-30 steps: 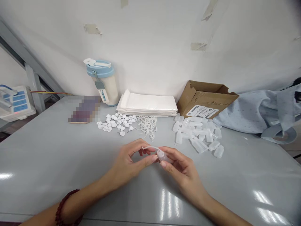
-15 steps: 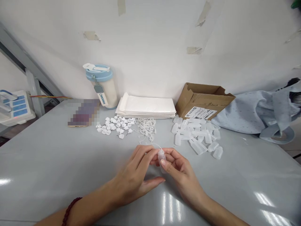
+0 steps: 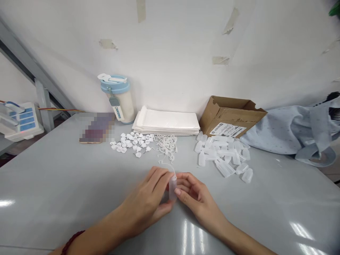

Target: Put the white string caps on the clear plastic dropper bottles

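A small translucent plastic bottle point(image 3: 172, 188) is upright between my two hands, just above the grey table. From its top a thin white string point(image 3: 171, 167) curves up and to the left. My left hand point(image 3: 148, 200) pinches the bottle from the left, fingertips by its neck and thumb near its lower end. On the other side, my right hand point(image 3: 200, 198) has its thumb on the bottle's right side and its fingers curled behind. Beyond the hands lie a tangle of white strings point(image 3: 166, 144), several small white caps point(image 3: 130, 140) and a pile of translucent plastic pieces point(image 3: 223, 152).
White padded envelopes point(image 3: 167, 120) are stacked against the wall, beside an open cardboard box point(image 3: 231, 120). A blue-lidded tumbler point(image 3: 122, 102) and a blurred-out phone point(image 3: 97, 128) stand and lie at left. Light blue cloth point(image 3: 287, 131) drapes over the right rear edge.
The bottle has moved slightly left and down. My left thumb has come in against its lower part, and my right thumb has slid to its edge. The view has shifted a little.
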`<state>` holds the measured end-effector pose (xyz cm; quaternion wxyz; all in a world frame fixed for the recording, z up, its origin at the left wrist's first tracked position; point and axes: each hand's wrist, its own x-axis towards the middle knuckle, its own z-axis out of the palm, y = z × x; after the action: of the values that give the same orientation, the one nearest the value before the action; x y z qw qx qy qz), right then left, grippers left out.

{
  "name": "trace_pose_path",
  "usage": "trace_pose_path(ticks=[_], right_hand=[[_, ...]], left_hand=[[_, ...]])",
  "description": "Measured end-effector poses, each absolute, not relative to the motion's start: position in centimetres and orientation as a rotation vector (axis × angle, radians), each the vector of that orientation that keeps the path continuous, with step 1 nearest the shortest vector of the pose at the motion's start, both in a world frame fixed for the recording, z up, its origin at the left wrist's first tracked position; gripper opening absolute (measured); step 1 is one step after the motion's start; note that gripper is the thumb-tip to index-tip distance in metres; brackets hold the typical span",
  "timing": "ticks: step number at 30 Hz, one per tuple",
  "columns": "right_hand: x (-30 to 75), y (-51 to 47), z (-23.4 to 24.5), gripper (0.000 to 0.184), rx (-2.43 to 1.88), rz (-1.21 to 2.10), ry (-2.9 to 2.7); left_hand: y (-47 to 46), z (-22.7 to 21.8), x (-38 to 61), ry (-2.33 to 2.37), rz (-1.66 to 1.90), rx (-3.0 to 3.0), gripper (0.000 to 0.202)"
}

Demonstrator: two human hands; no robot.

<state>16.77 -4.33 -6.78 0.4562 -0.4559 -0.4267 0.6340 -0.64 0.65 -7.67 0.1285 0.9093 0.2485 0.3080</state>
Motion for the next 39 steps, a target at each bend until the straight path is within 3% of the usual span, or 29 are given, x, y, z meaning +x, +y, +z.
trace_pose_path(ticks=[4, 17, 39], right_hand=[[17.1, -4.4, -7.2, 0.031, -1.188, 1.532, -1.059], [18.1, -3.8, -8.1, 0.028, -1.313, 1.475, -1.081], [18.2, -3.5, -7.6, 0.030, -1.365, 1.439, -1.158]], left_hand=[[1.6, -7.6, -4.4, 0.947, 0.672, 2.646, 0.043], [7.1, -4.3, -15.2, 1.302, 0.159, 2.390, 0.038], [8.7, -3.5, -16.1, 1.247, 0.097, 2.336, 0.048]])
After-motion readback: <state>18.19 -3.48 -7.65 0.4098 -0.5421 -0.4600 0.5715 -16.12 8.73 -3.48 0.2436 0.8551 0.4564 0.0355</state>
